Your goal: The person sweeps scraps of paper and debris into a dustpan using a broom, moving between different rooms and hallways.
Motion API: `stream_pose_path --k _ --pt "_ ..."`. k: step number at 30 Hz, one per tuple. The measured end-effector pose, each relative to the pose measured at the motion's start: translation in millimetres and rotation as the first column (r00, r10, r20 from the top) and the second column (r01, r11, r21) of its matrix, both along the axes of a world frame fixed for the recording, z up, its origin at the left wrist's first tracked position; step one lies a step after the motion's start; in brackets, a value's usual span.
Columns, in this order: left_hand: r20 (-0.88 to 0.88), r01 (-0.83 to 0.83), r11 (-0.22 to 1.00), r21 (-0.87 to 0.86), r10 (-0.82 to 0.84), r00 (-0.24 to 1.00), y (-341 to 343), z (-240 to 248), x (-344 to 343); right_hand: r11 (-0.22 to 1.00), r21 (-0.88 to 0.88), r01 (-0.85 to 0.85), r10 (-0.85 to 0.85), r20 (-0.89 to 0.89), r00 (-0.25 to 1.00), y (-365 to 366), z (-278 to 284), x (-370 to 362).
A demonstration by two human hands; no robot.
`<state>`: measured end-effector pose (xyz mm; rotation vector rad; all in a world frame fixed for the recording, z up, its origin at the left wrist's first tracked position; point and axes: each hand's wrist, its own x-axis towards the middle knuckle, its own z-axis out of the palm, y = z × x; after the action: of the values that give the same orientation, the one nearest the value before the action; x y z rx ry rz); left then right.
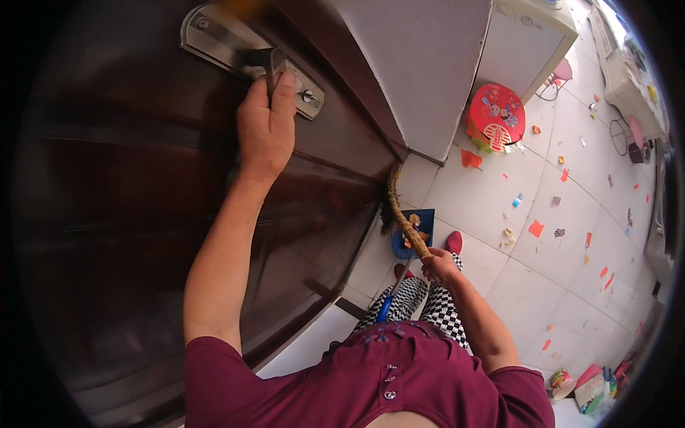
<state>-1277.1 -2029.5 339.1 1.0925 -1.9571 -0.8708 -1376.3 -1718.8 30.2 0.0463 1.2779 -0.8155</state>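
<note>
With its arm stretched out, the left hand (267, 135) wraps a dark metal lever handle (273, 60) on a glossy brown door (143, 178), while the lowered right hand (441, 267) firmly grips a yellow-brown stick (404, 220) slanting over a blue dustpan (428, 215) holding crumpled scraps (414, 220).

The dark door (128, 214) blocks passage left of the right grip (440, 267); ahead, a blue dustpan (427, 219) obstructs; rightward, above scrap-strewn floor (485, 203), there's room.

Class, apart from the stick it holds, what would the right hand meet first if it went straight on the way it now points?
Beyond the stick, the right hand would probably meet the blue dustpan first, though depth is unclear.
</note>
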Motion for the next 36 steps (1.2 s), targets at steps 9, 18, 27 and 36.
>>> stream_pose_path --k 9,18,27,36 --pt "-0.065 0.007 0.996 -0.094 -0.013 0.998 -24 -16 8 0.997 0.036 0.072 -0.076 0.127 0.989 -8 -13 -6" --pt "-0.026 -0.089 0.976 -0.197 0.085 0.996 -63 -13 38 0.941 0.122 0.314 -0.329 0.124 0.936 22 60 13" --pt "0.086 -0.173 0.957 -0.233 0.197 0.977 -79 -8 45 0.958 0.094 0.27 -0.282 0.158 0.946 -1 62 -2" --pt "0.122 -0.18 0.932 -0.315 0.228 0.966 -56 -9 35 0.97 0.04 0.239 -0.241 0.063 0.969 42 68 -10"
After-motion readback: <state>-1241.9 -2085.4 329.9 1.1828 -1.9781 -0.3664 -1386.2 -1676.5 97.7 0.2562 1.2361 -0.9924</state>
